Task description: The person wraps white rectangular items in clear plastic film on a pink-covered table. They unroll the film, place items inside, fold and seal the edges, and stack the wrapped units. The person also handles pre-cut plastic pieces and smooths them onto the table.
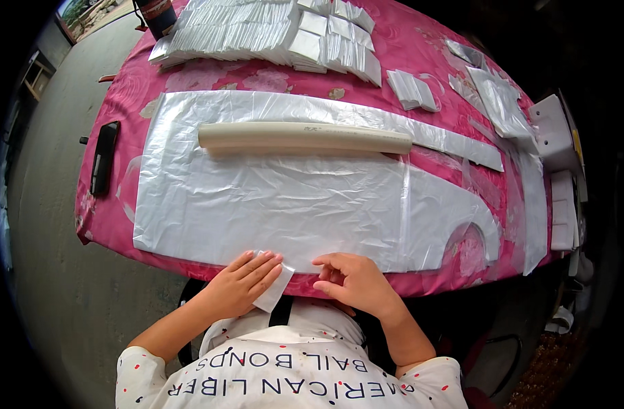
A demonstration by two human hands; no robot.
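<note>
At the table's near edge, my left hand (247,281) lies with straight fingers over a small folded strip of white plastic (274,290), which sticks out past the edge. The left thumb is hidden. My right hand (356,281) hovers just to the right, its fingers bent and parted from the thumb, with nothing between them. Under the fingertips of both hands begins a wide spread of white plastic bags (271,204), lying flat with a rounded handle cutout on the right. Across its far part rests a long pale beige tube (305,138).
Rows of folded white packets (237,34) fill the far side, with a smaller stack (413,90) beside them. A black phone (104,158) lies at left. Loose plastic (499,102) and white boxes (552,133) line the right. A pink flowered cloth (111,225) covers the table.
</note>
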